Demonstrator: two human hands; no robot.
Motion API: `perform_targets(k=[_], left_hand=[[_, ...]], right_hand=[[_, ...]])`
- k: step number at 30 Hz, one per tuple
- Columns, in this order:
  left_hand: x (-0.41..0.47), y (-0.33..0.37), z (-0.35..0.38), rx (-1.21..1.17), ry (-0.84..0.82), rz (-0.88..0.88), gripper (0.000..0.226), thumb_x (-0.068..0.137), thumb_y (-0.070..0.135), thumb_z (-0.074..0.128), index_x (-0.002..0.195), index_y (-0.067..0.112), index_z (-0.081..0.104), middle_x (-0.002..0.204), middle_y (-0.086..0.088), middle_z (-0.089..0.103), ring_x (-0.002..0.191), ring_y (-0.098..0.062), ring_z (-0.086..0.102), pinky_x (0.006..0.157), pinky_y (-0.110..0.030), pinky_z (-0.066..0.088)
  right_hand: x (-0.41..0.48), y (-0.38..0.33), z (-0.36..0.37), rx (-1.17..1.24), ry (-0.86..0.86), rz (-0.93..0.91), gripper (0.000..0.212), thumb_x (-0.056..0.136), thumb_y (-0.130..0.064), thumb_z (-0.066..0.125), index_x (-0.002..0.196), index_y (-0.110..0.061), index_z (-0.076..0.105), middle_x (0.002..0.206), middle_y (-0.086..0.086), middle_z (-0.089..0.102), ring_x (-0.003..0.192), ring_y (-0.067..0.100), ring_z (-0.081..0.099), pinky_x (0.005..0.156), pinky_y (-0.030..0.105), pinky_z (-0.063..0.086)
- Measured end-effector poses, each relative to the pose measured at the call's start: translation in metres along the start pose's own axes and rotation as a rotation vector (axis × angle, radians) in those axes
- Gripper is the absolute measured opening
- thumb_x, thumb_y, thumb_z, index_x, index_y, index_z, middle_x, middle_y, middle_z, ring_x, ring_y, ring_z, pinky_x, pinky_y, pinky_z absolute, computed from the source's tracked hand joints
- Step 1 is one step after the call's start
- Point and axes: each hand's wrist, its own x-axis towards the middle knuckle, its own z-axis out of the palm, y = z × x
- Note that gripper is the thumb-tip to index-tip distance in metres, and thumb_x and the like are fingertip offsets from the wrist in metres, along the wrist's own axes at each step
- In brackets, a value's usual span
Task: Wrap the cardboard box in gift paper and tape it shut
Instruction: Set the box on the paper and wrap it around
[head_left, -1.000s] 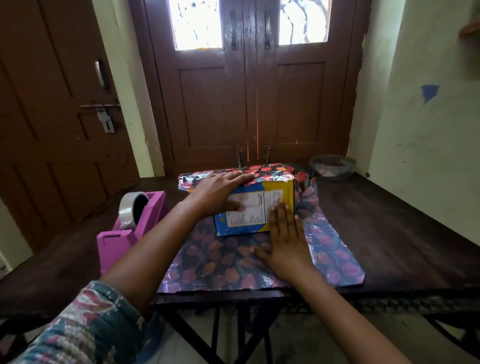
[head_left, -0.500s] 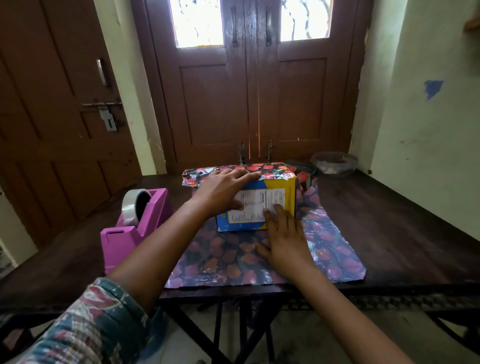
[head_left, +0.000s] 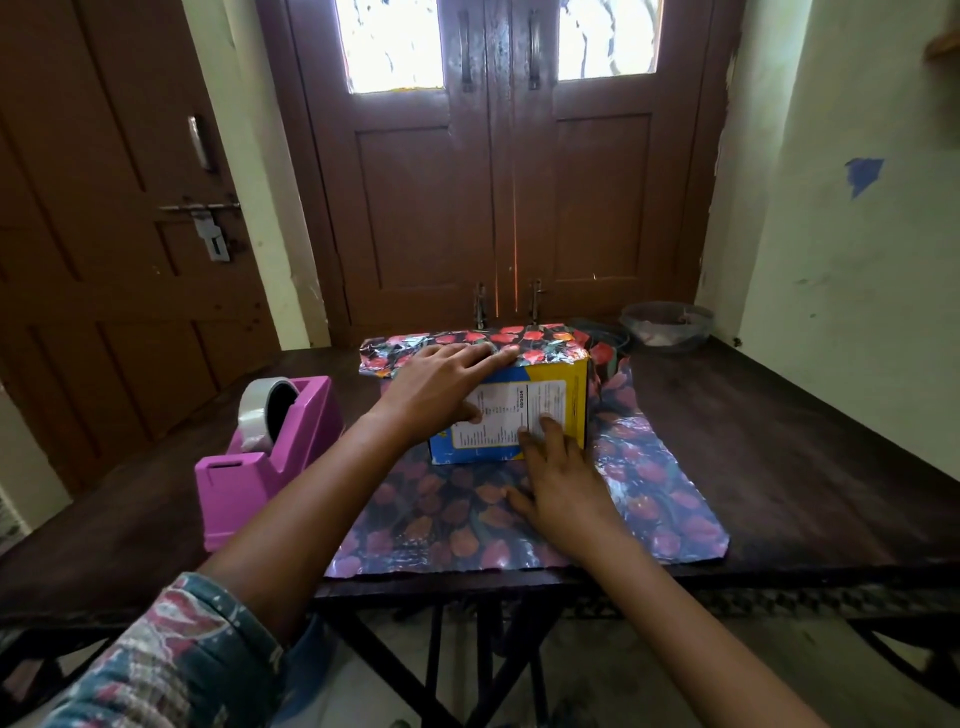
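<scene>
Paper (head_left: 441, 519), thin and probably slippery, lay at the table's (head_left: 779, 441) near edge under the stiff box (head_left: 574, 405), left hand (head_left: 441, 387) flat, pinning a flap on top, right hand (head_left: 563, 483) flat in front, the loose near edge likely best grasped.

The gift paper (head_left: 467, 519) lies on the desk (head_left: 779, 441), with the cardboard box (head_left: 571, 395) standing on its far half and the paper's far edge folded over the box top. The tape dispenser (head_left: 270, 457) sits left of the paper; what appears to be a bowl (head_left: 667, 325) sits behind the box at the far right. The left hand (head_left: 441, 389) rests on the box top, the right hand (head_left: 566, 483) on the paper before it.
</scene>
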Motion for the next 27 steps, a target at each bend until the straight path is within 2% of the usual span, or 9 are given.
perform_targets(k=[4,12,16,17,19,21,22,24,27], left_hand=[[-0.002,-0.004,-0.001,-0.028,-0.020,0.011,0.081,0.089,0.039,0.059,0.149,0.035,0.005,0.156,0.002,0.020,0.141,-0.022,0.024,0.110,-0.038,0.027],[-0.002,-0.010,-0.004,-0.055,-0.046,0.043,0.081,0.089,0.034,0.060,0.148,0.036,0.006,0.156,0.002,0.020,0.141,-0.023,0.025,0.109,-0.042,0.031],[-0.004,-0.009,-0.001,-0.053,-0.030,0.027,0.080,0.089,0.033,0.060,0.149,0.035,0.006,0.156,0.003,0.019,0.141,-0.022,0.024,0.109,-0.038,0.029],[-0.005,-0.009,0.001,-0.053,-0.017,0.018,0.080,0.089,0.033,0.060,0.149,0.035,0.006,0.156,0.002,0.019,0.142,-0.022,0.023,0.110,-0.038,0.027],[-0.005,-0.008,0.008,-0.048,0.021,-0.004,0.081,0.088,0.032,0.060,0.149,0.035,0.006,0.156,0.001,0.019,0.142,-0.022,0.022,0.112,-0.038,0.024],[-0.007,-0.006,0.014,-0.030,0.064,-0.033,0.081,0.087,0.030,0.062,0.148,0.035,0.009,0.155,-0.001,0.024,0.141,-0.024,0.025,0.111,-0.039,0.023],[-0.008,-0.004,0.017,-0.026,0.095,-0.050,0.082,0.085,0.027,0.065,0.148,0.034,0.013,0.153,-0.003,0.028,0.139,-0.025,0.029,0.110,-0.041,0.025],[-0.012,0.001,0.021,-0.039,0.155,-0.072,0.083,0.077,0.019,0.072,0.146,0.028,0.027,0.145,-0.009,0.042,0.132,-0.031,0.040,0.106,-0.046,0.030],[-0.015,0.005,0.028,-0.031,0.244,-0.098,0.085,0.064,0.013,0.082,0.139,0.022,0.044,0.132,-0.012,0.055,0.119,-0.035,0.053,0.097,-0.052,0.040]], right_hand=[[-0.001,0.000,-0.001,-0.006,0.027,-0.011,0.063,0.093,-0.044,0.045,0.144,-0.015,0.024,0.154,0.007,0.005,0.137,0.028,0.020,0.109,0.037,0.026],[-0.002,0.001,-0.001,-0.012,0.016,-0.021,0.061,0.093,-0.043,0.045,0.144,-0.016,0.026,0.155,0.006,0.002,0.139,0.027,0.016,0.110,0.037,0.023],[-0.001,0.002,0.001,-0.020,0.027,-0.013,0.058,0.092,-0.042,0.048,0.141,-0.014,0.033,0.154,0.007,0.008,0.137,0.028,0.021,0.107,0.037,0.028],[-0.001,0.002,0.000,-0.021,0.043,-0.015,0.057,0.090,-0.041,0.052,0.137,-0.014,0.038,0.152,0.009,0.015,0.135,0.030,0.026,0.105,0.039,0.031],[-0.001,0.002,-0.002,-0.038,0.206,-0.073,0.047,0.078,-0.035,0.067,0.118,-0.011,0.058,0.136,0.015,0.043,0.119,0.033,0.047,0.092,0.042,0.043],[0.002,0.001,-0.007,-0.045,0.472,-0.126,0.035,0.070,-0.027,0.074,0.100,-0.012,0.064,0.113,0.011,0.059,0.102,0.028,0.057,0.080,0.038,0.049],[0.006,-0.001,-0.012,-0.047,0.576,-0.142,0.036,0.070,-0.024,0.074,0.101,-0.013,0.061,0.110,0.009,0.060,0.101,0.026,0.055,0.081,0.037,0.049],[0.019,-0.005,-0.026,-0.046,0.659,-0.151,0.048,0.070,-0.021,0.074,0.114,-0.013,0.054,0.116,0.009,0.057,0.110,0.025,0.049,0.091,0.040,0.045],[0.046,-0.001,-0.038,-0.122,0.569,-0.126,0.069,0.067,-0.020,0.075,0.130,-0.007,0.048,0.130,0.015,0.052,0.122,0.032,0.049,0.102,0.045,0.039]])
